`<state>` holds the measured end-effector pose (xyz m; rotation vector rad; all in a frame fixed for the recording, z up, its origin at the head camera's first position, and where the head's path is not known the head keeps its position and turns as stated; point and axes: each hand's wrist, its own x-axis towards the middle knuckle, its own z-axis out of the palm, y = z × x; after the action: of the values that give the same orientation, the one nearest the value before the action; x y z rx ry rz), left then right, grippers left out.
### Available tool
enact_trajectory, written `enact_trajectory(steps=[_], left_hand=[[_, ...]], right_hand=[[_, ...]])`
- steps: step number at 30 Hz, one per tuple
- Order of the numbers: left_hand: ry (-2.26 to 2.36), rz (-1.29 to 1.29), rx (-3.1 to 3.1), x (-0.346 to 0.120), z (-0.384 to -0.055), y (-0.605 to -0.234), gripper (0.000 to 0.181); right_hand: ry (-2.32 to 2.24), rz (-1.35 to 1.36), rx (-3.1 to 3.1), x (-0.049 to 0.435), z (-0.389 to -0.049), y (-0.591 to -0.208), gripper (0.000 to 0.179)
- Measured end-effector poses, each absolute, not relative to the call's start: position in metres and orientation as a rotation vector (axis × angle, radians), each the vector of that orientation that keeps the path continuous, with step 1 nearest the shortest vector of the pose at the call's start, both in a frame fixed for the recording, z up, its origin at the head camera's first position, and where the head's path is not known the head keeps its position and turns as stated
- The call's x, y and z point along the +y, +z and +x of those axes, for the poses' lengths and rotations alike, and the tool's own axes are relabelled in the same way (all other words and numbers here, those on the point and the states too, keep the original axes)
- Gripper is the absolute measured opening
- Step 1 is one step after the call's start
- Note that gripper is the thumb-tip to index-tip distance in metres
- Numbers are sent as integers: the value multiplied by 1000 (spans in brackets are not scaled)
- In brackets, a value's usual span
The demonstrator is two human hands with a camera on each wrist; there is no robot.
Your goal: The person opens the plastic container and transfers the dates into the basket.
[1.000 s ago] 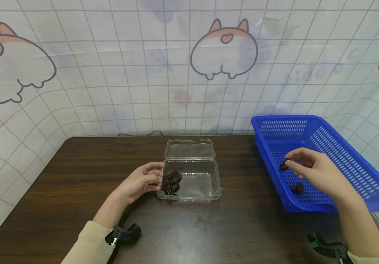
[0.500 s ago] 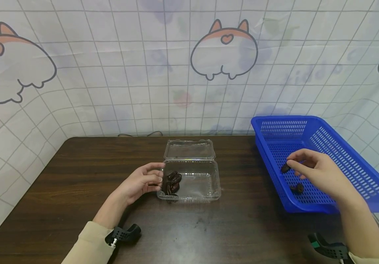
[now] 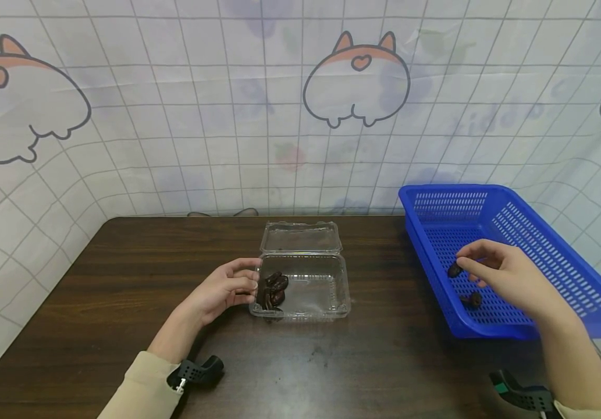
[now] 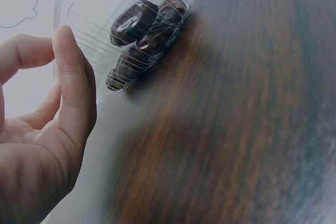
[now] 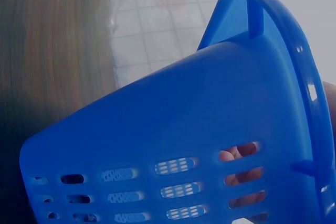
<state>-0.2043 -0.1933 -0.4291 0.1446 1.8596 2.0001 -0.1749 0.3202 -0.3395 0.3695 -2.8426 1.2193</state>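
Observation:
My left hand (image 3: 225, 291) rests its fingertips against the left wall of a clear plastic clamshell box (image 3: 313, 314). The box's lid (image 3: 301, 237) is folded back behind it. Several glossy dark brown dates (image 3: 276, 289) lie bunched at the box's left end; the left wrist view shows these dates (image 4: 134, 22) through the clear wall. Over the blue basket, my right hand (image 3: 504, 273) pinches one date (image 3: 454, 269) between thumb and fingertips. Below it, more dark dates (image 3: 472, 299) lie on the basket floor. In the right wrist view, the basket wall mostly hides that hand's fingers.
The blue slotted basket (image 3: 431, 285) stands at the right of the dark wooden table (image 3: 300, 361); its wall (image 5: 173, 108) fills much of the right wrist view. A white gridded cloth (image 3: 174, 145) with cartoon prints hangs behind and at both sides.
My right hand has drifted slightly right and down over the basket, still pinching the date. The left hand and the clear box stay in place.

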Motion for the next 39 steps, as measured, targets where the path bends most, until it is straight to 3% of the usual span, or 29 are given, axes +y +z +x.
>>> enact_trajectory(steps=[39], left_hand=[[2003,164,1853,-193,-207,-431,58]], right_hand=[[1222,466,-2801,305,-175,-334,29]])
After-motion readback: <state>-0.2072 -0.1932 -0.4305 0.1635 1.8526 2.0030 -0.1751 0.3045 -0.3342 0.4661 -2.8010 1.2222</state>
